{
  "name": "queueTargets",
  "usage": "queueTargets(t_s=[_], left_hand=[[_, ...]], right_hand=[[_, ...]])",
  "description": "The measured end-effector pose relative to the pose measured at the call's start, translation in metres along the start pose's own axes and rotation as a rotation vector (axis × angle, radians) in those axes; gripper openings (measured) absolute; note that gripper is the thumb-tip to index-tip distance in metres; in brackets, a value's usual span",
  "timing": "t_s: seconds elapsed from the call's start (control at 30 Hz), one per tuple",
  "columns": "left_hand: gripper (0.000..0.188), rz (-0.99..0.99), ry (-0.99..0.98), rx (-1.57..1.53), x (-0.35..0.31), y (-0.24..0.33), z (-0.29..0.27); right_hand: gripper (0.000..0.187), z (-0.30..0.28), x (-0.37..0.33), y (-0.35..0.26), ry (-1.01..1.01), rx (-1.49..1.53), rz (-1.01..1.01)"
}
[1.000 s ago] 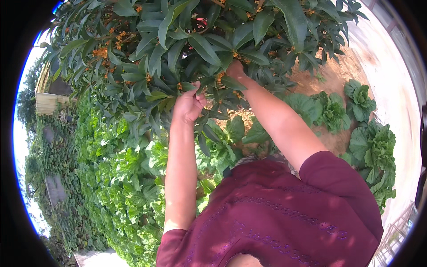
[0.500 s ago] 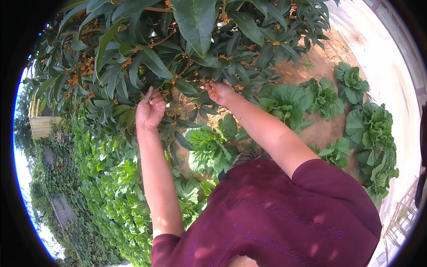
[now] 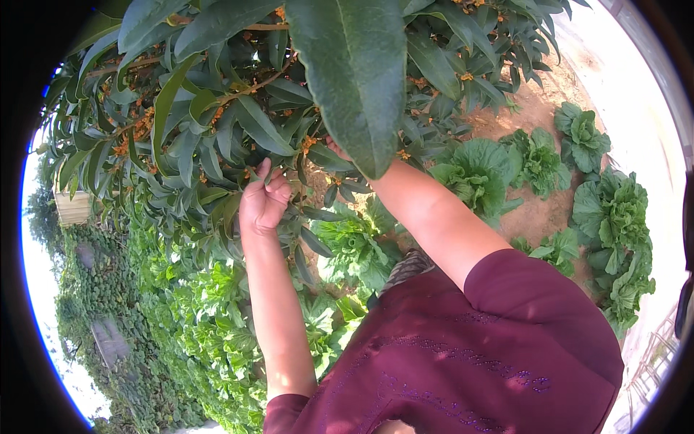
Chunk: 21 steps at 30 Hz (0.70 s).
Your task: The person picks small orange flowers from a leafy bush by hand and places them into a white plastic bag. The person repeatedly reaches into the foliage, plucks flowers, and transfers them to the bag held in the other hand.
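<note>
Garden plot in sunlight; brown soil [image 3: 538, 108] and broad-leaved green vegetables [image 3: 614, 217] lay beyond your maroon shirt [image 3: 463, 340]; the shrub [image 3: 289, 90] filled the upper part of the view, its leaves [image 3: 260, 124] long, pointed, glossy and dark green; small orange blossoms [image 3: 309, 144] sat in tight clusters along its brown twigs [image 3: 267, 27]; one large leaf [image 3: 354, 79] hung close to the camera, partly covering your right hand [image 3: 337, 148], which reached in just beside an orange cluster; its finger opening and grip could not be told; your left hand [image 3: 265, 199] stood at the shrub's lower edge, fingers loosely curled; whether they held a twig could not be told.
</note>
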<state>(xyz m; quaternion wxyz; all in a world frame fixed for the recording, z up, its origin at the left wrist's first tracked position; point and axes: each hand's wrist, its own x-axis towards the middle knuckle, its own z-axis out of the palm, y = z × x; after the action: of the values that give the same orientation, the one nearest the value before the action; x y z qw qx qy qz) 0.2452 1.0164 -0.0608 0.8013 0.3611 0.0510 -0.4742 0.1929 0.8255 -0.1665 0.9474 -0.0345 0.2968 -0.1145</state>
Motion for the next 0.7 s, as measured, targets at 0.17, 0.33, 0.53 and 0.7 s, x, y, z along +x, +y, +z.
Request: queueTargets(t_s=[0.17,0.33,0.53,0.7], left_hand=[[0.009,0.005,0.026,0.028,0.002,0.000,0.003],[0.005,0.016,0.025,0.042,0.003,-0.002,-0.004],[0.005,0.016,-0.024,0.017,0.005,-0.005,-0.001],[0.004,0.035,-0.022,0.072,0.004,-0.018,0.013]], right_hand=[[0.016,-0.031,0.047,0.005,-0.109,-0.244,-0.051],[0.017,-0.040,0.061,0.010,0.050,-0.537,-0.181],[0.028,-0.063,-0.003,0.022,-0.082,-0.501,-0.177],[0.023,-0.158,-0.046,0.040,-0.169,-0.091,0.412]])
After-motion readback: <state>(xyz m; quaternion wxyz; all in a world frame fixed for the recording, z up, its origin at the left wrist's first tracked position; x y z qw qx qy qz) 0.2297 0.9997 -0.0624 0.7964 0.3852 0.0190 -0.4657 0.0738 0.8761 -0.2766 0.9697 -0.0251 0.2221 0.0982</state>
